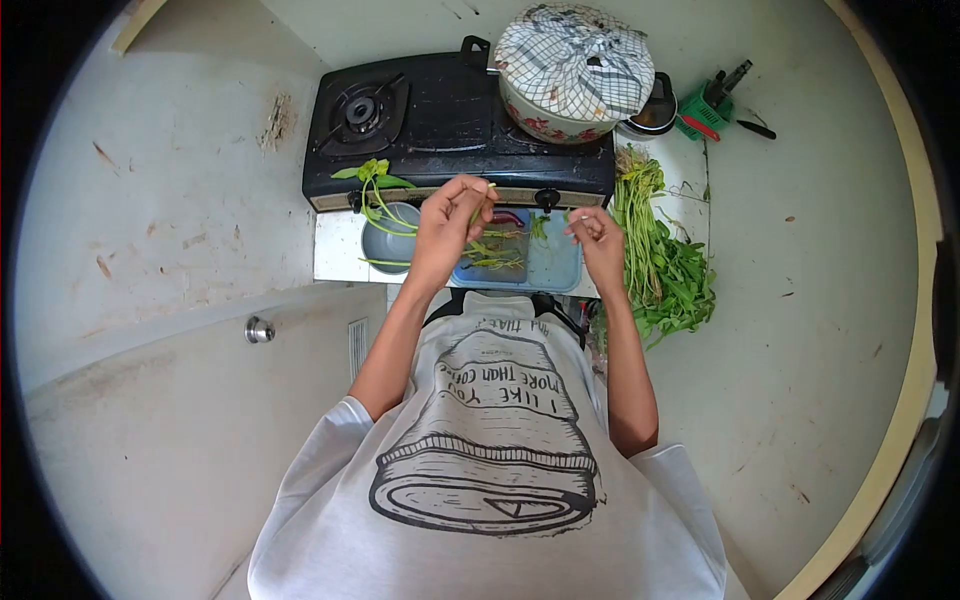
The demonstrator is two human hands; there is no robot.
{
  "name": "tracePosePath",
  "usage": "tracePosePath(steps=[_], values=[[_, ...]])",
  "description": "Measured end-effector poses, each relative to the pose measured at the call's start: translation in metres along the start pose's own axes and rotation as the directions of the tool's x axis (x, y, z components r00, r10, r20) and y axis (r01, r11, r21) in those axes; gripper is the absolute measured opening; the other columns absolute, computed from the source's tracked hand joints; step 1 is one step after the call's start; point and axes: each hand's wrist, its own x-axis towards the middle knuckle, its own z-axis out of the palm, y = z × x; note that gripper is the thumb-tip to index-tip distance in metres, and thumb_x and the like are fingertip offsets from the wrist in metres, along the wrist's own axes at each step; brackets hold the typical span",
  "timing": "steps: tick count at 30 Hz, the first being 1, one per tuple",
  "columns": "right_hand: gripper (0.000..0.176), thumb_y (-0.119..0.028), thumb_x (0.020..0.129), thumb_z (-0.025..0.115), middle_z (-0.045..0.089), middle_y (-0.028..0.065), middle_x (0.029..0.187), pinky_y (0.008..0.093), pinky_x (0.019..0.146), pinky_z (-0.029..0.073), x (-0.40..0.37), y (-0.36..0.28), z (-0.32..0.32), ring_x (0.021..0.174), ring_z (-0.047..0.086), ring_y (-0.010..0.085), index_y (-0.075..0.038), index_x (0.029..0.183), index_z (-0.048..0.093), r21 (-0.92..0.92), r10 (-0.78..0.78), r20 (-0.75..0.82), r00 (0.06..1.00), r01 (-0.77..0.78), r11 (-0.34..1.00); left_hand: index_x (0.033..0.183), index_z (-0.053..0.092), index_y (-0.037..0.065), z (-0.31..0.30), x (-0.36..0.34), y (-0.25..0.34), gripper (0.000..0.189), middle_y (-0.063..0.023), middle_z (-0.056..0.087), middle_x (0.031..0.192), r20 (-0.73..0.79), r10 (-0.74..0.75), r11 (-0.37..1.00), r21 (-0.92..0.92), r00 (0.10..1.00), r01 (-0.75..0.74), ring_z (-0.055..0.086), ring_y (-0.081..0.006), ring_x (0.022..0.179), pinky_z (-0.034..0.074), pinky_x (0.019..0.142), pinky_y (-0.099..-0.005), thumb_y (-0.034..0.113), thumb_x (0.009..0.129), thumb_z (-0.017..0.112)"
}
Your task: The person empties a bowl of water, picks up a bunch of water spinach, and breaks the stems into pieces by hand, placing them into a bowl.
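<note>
My left hand (455, 218) is closed on a green leafy stem (373, 200), whose leaves hang out to the left over a grey bowl (388, 243). My right hand (595, 232) is apart from it, its fingers pinched together above the right side of a blue tray (560, 268); whether anything small is between them is too small to tell. In the tray's left part lie thin stems with roots (497, 258) and a dark red item (511, 218). A small green leaf piece (539, 227) rests near the tray's middle.
A black two-burner stove (440, 110) stands behind the tray. On its right burner sits a flowered pot (560, 127) under a checked cloth (575, 60). A large bunch of leafy greens (665, 260) lies at the right, below a green basket (707, 112) with utensils.
</note>
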Motion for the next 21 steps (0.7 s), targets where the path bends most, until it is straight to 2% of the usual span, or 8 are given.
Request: tracePosePath(steps=[1, 2, 5, 9, 12, 15, 18, 21], values=[[0.006, -0.004, 0.096, 0.066, 0.072, 0.0056, 0.084, 0.0266, 0.069, 0.053, 0.0, 0.024, 0.001, 0.077, 0.067, 0.0103, 0.0, 0.101, 0.067, 0.15, 0.026, 0.036, 0.999, -0.031, 0.988, 0.1, 0.063, 0.004, -0.002, -0.001, -0.001, 0.019, 0.001, 0.054, 0.075, -0.014, 0.001, 1.0, -0.029, 1.0, -0.002, 0.042, -0.005, 0.062, 0.031, 0.054, -0.0217, 0.02, 0.105, 0.054], [0.008, -0.004, 0.099, 0.063, 0.074, 0.0084, 0.09, 0.0257, 0.071, 0.054, -0.002, 0.042, 0.002, 0.082, 0.069, 0.0108, 0.001, 0.105, 0.066, 0.172, 0.046, 0.086, 0.995, -0.06, 0.983, 0.101, 0.063, 0.004, -0.005, -0.002, -0.001, 0.019, 0.0009, 0.054, 0.075, -0.029, 0.004, 0.998, -0.057, 1.0, -0.005, 0.042, -0.0052, 0.062, 0.03, 0.054, -0.0217, 0.02, 0.105, 0.055], [0.009, -0.006, 0.099, 0.064, 0.074, 0.0083, 0.088, 0.0262, 0.071, 0.055, -0.004, 0.095, 0.005, 0.079, 0.069, 0.0121, 0.001, 0.104, 0.067, 0.098, 0.133, 0.129, 0.983, -0.146, 0.984, 0.102, 0.062, 0.004, -0.008, -0.011, 0.001, 0.018, 0.0001, 0.054, 0.075, -0.086, 0.006, 0.988, -0.152, 0.996, -0.019, 0.042, -0.0062, 0.062, 0.031, 0.055, -0.0218, 0.02, 0.106, 0.054], [0.008, -0.004, 0.095, 0.065, 0.075, 0.0091, 0.088, 0.029, 0.067, 0.055, 0.003, 0.133, 0.015, 0.075, 0.071, 0.0146, -0.001, 0.101, 0.068, -0.165, 0.149, 0.113, 0.982, -0.13, 0.978, 0.104, 0.061, 0.003, -0.013, -0.023, 0.0, 0.017, -0.0015, 0.055, 0.078, -0.195, 0.011, 0.955, -0.289, 0.981, -0.069, 0.044, -0.0072, 0.063, 0.035, 0.055, -0.0216, 0.018, 0.106, 0.053], [0.01, -0.006, 0.092, 0.065, 0.075, 0.0102, 0.086, 0.0339, 0.067, 0.056, 0.015, 0.132, 0.022, 0.074, 0.072, 0.0193, -0.002, 0.101, 0.067, -0.344, 0.048, 0.116, 0.992, -0.005, 0.939, 0.103, 0.061, 0.003, -0.02, -0.032, -0.002, 0.014, -0.0028, 0.055, 0.08, -0.26, 0.03, 0.903, -0.407, 0.965, -0.138, 0.045, -0.0072, 0.063, 0.036, 0.055, -0.0212, 0.014, 0.105, 0.054], [0.015, -0.008, 0.091, 0.064, 0.074, 0.0118, 0.085, 0.0407, 0.07, 0.056, 0.022, 0.124, 0.029, 0.076, 0.074, 0.0279, -0.004, 0.105, 0.062, -0.472, -0.01, 0.126, 0.992, 0.069, 0.879, 0.106, 0.058, 0.005, -0.028, -0.04, -0.001, 0.014, -0.0019, 0.053, 0.081, -0.305, 0.051, 0.865, -0.462, 0.951, -0.195, 0.042, -0.0074, 0.063, 0.036, 0.057, -0.0219, 0.017, 0.107, 0.05], [0.021, -0.012, 0.091, 0.065, 0.074, 0.0133, 0.085, 0.0465, 0.072, 0.056, 0.023, 0.125, 0.029, 0.08, 0.073, 0.0361, -0.007, 0.11, 0.058, -0.594, 0.034, 0.179, 0.983, 0.08, 0.801, 0.105, 0.058, 0.003, -0.036, -0.046, -0.006, 0.015, -0.0025, 0.053, 0.082, -0.354, 0.082, 0.821, -0.506, 0.932, -0.265, 0.044, -0.0077, 0.065, 0.038, 0.059, -0.0218, 0.016, 0.107, 0.05], [0.025, -0.015, 0.09, 0.065, 0.074, 0.0153, 0.087, 0.051, 0.074, 0.055, 0.022, 0.13, 0.027, 0.081, 0.072, 0.0402, -0.008, 0.112, 0.056, -0.708, 0.098, 0.219, 0.971, 0.089, 0.701, 0.105, 0.058, 0.002, -0.048, -0.051, -0.017, 0.016, -0.0029, 0.054, 0.083, -0.415, 0.075, 0.764, -0.561, 0.907, -0.319, 0.045, -0.0082, 0.066, 0.039, 0.06, -0.0225, 0.016, 0.107, 0.05]])
